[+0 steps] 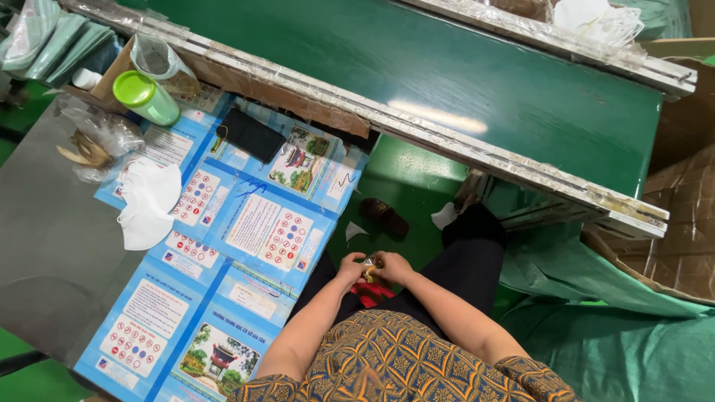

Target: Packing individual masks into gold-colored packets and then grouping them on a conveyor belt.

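Both my hands meet over my lap, just past the table's right edge. My left hand [350, 266] and my right hand [392, 266] pinch one small object [369, 269] between them; it looks yellowish with a shiny bit of wrapper, too small to identify. A red patch [370, 294] lies on my dark trousers just under the hands. The fingers of both hands are curled closed around the small object.
Blue printed posters [246, 246] cover the table at left, with a white face mask [149, 202], a black phone [249, 135], a green-lidded cup [145, 97] and a plastic bag [93, 145]. A green conveyor belt [462, 82] runs ahead. Cardboard [681, 223] stands at right.
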